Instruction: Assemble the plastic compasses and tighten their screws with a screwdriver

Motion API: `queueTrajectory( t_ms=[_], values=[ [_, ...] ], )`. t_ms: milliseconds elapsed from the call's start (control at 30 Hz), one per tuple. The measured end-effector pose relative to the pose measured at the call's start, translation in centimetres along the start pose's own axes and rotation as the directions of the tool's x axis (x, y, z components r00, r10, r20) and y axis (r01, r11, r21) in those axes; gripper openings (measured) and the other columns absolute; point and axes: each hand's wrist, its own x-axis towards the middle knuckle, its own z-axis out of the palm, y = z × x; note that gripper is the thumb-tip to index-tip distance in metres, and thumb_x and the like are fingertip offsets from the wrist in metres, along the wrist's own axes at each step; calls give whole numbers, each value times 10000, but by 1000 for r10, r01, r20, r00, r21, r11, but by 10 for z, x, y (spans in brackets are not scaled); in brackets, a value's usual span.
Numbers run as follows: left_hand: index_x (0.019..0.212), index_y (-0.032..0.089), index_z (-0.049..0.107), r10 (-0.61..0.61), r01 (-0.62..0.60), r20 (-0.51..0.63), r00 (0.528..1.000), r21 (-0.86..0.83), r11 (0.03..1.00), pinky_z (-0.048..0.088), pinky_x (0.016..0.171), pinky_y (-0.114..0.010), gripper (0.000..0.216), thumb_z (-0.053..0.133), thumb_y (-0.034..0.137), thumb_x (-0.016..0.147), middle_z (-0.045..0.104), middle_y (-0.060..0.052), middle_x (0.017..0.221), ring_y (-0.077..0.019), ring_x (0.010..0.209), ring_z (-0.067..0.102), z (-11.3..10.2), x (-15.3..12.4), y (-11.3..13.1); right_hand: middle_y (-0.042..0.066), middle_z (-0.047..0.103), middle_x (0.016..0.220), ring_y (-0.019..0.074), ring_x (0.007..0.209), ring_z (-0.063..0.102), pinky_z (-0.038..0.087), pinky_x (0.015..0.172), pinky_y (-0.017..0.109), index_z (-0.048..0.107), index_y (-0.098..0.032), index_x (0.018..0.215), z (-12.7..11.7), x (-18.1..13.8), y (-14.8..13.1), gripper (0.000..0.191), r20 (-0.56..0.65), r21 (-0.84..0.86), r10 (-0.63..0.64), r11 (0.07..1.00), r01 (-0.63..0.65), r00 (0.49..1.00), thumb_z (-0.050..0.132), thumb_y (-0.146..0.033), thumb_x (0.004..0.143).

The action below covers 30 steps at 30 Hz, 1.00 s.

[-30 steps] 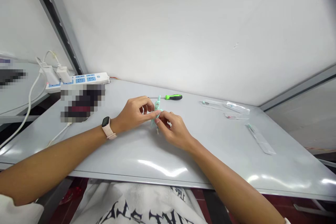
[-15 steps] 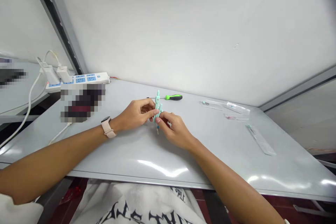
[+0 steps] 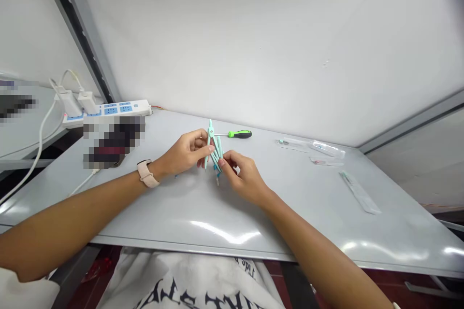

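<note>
Head view: the left hand (image 3: 183, 153) and right hand (image 3: 242, 173) each had a closed grip on a mint-green compass (image 3: 213, 147), held upright over the counter (image 3: 308, 212), its legs slightly parted; a screwdriver (image 3: 239, 134) lay untouched beyond.

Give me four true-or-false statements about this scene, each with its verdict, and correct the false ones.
1. The left hand and right hand both hold a mint compass. True.
2. The watch is on the right wrist. False: it is on the left wrist.
3. A green-and-black screwdriver lies beyond the compass. True.
4. The power strip sits at the right side of the table. False: it sits at the far left corner.
</note>
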Motion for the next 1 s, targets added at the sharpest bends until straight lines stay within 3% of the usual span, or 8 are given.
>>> queueTrajectory(
  t_ms=[133, 300, 767, 1000],
  values=[
    [989, 186, 576, -48, 48, -36, 998, 5, 999, 495, 531, -259, 291, 708, 427, 892, 631, 28, 661, -131, 555, 599, 1, 1, 1, -20, 557, 682, 150, 625, 457, 377, 661, 318, 517, -223, 824, 0, -1, -2, 209, 11, -57, -47, 997, 47, 999, 477, -328, 1000],
    [902, 176, 590, -103, 101, -70, 992, -31, 994, 434, 490, -226, 317, 740, 453, 867, 632, 19, 678, -106, 553, 558, 1, 1, 3, -22, 550, 685, 153, 635, 455, 385, 688, 325, 516, -223, 825, 0, -2, -1, 220, 46, -94, -59, 994, 63, 997, 466, -327, 1013],
    [821, 160, 631, -52, 40, -102, 993, -113, 993, 481, 539, -241, 334, 756, 466, 869, 639, 1, 683, -99, 568, 562, -3, 3, 1, 7, 631, 727, 170, 652, 513, 413, 749, 354, 565, -226, 837, -3, -1, -4, 342, 114, -72, -35, 996, 44, 993, 343, -350, 1066],
    [807, 160, 627, -65, 52, -127, 990, -109, 993, 481, 538, -244, 366, 789, 487, 831, 650, 1, 672, -94, 539, 559, -3, 3, 1, 0, 582, 659, 159, 618, 484, 391, 683, 326, 607, -208, 782, -3, 0, -4, 339, 43, -57, -30, 998, 32, 999, 431, -352, 1033]
  ],
)
